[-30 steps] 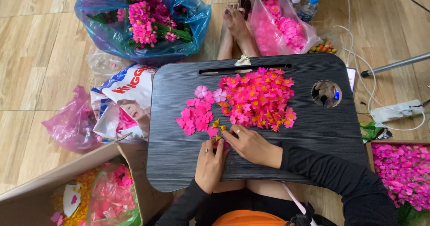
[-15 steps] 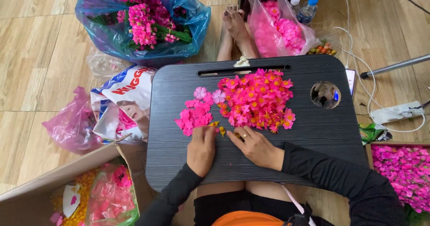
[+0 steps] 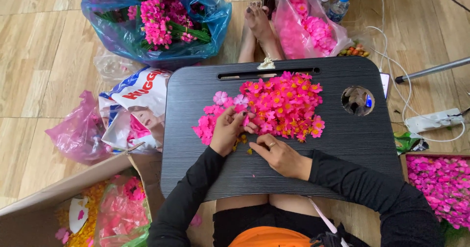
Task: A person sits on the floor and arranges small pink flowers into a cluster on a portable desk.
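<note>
A black lap table carries a big heap of bright pink flower heads with yellow centres and a smaller pile of plain pink petals to its left. My left hand lies over the gap between the two piles, fingers curled on a pink flower. My right hand rests flat on the table just below the heap, fingertips beside a few tiny yellow bits. Both arms wear black sleeves.
A blue bag of pink flower stems and a clear bag of pink blooms sit beyond the table, beside bare feet. Cardboard box lower left, box of pink flowers right, power strip, bottles.
My left hand has slid up from the table's lower middle into the pink piles and closed on a flower. My right hand has stayed near the yellow bits.
</note>
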